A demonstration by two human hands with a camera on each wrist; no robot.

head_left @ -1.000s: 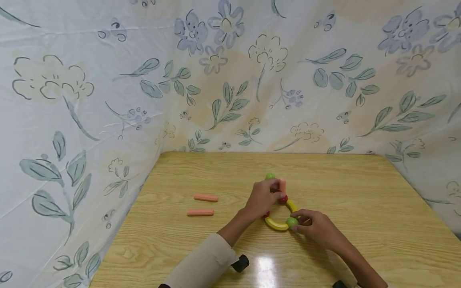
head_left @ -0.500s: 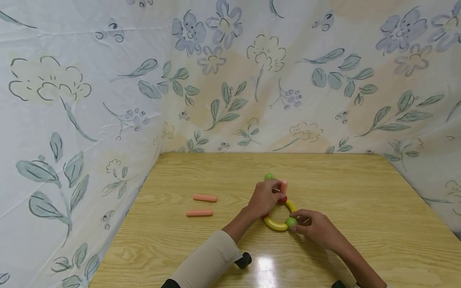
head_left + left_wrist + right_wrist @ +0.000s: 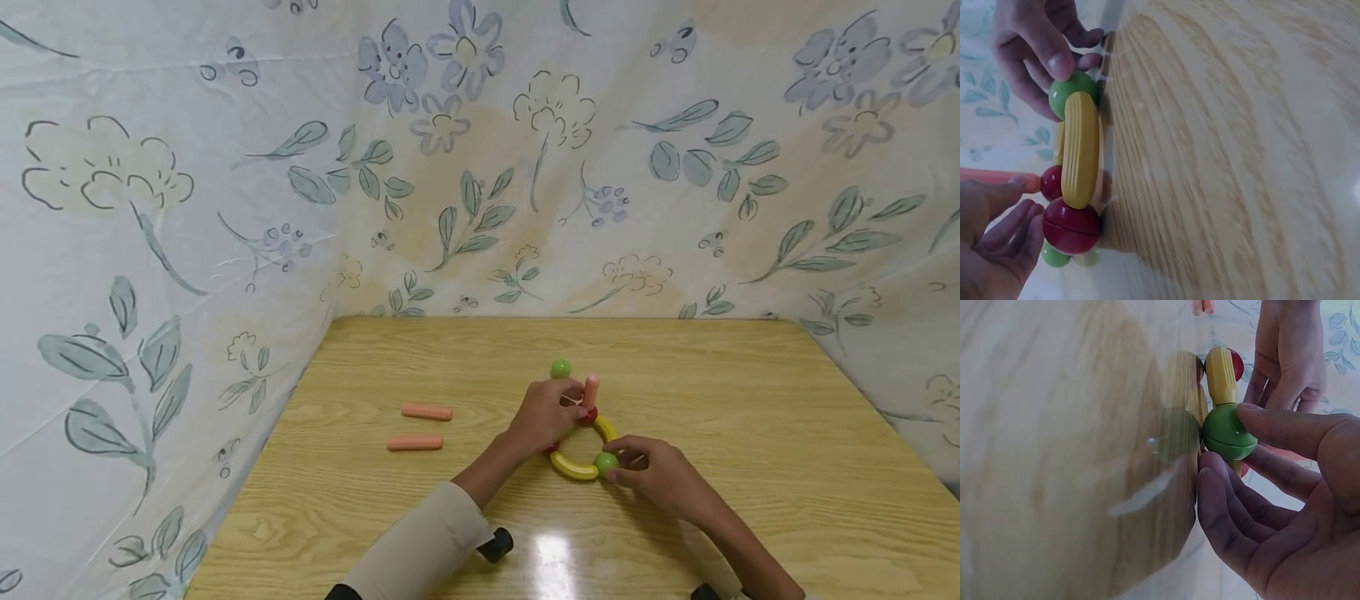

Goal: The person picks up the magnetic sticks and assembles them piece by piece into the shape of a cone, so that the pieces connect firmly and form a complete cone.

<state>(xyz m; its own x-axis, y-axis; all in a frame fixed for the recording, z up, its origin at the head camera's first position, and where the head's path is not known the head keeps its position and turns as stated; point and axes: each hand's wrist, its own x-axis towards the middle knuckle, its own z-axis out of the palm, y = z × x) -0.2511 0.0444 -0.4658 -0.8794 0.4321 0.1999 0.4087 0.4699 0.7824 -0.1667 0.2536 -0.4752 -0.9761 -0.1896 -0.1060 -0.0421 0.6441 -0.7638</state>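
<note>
On the table lies a ring of curved yellow pieces (image 3: 575,467) joined by balls. My left hand (image 3: 546,414) pinches an orange stick (image 3: 592,392) that stands upright on the far red ball (image 3: 589,415). With thumb and fingers my right hand (image 3: 660,475) grips the near green ball (image 3: 606,464); the right wrist view shows that green ball (image 3: 1229,432) with a yellow piece (image 3: 1221,375) against it. Another red ball (image 3: 1071,225) shows in the left wrist view, partly hidden behind my left hand in the head view.
Two orange sticks (image 3: 427,412) (image 3: 416,442) lie to the left on the wooden table (image 3: 337,517). A green ball (image 3: 560,368) is just beyond my left hand. Flowered cloth (image 3: 480,167) hangs behind the table and along its left side.
The orange stick's top has tilted slightly to the right since the earliest frame. My left hand has shifted slightly around it, while the right hand's grip looks the same.
</note>
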